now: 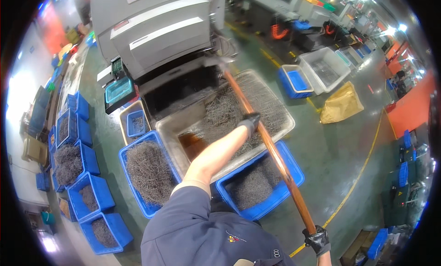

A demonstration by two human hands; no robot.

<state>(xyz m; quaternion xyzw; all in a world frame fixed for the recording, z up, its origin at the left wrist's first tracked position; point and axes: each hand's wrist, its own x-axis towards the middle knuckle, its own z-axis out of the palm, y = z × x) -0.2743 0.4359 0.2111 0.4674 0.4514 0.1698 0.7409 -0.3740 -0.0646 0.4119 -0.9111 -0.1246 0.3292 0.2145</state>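
Hiding under the machine (156, 32), the pole (271, 149) tip disappears.

Blue crates (148, 174) flank the metal tray (183, 133) below the machine (156, 32).

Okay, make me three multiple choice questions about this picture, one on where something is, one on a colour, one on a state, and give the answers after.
1. Where does the left hand grip the long wooden handle?
A. Midway along it, over the grey tray
B. At its lowest end
C. Not at all

2. What colour are the plastic crates beside the tray?
A. Red
B. Blue
C. White

3. How full is the grey tray?
A. Heaped to the rim everywhere
B. Swept bare
C. Metal shavings on the far side, brown liquid showing at the near corner

Answers: 1 A, the gloved left hand closes on the handle above the tray, while the right hand holds the lower end. 2 B, their walls are blue. 3 C, the near corner lies uncovered.
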